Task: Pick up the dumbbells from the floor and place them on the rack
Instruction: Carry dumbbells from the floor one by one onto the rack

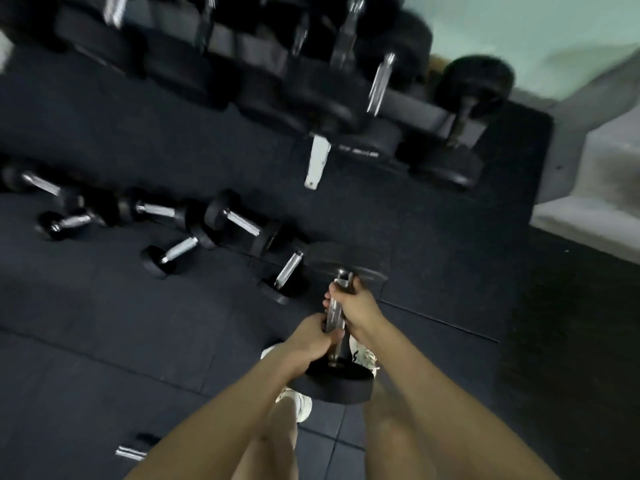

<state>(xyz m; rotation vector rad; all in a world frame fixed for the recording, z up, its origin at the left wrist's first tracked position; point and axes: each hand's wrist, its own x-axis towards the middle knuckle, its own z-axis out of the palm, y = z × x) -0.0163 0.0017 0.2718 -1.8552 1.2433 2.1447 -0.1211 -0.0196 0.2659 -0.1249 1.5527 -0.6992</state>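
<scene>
Loose dumbbells (239, 225) lie scattered across the rubber floor (104, 306) at left, well apart from the rack. At centre, a person holds a large dumbbell (334, 381) by its chrome handle, the left hand (310, 339) clenched round the near end and the right hand (355, 304) round the far end, fingers wrapped tight. The near head hangs above the shoes (301, 405); whether the far head is off the floor cannot be told. The two-handed grip suggests a heavy, rigid load, best taken by the bar between the heads. The loaded rack (412, 109) stands beyond, upper right.
</scene>
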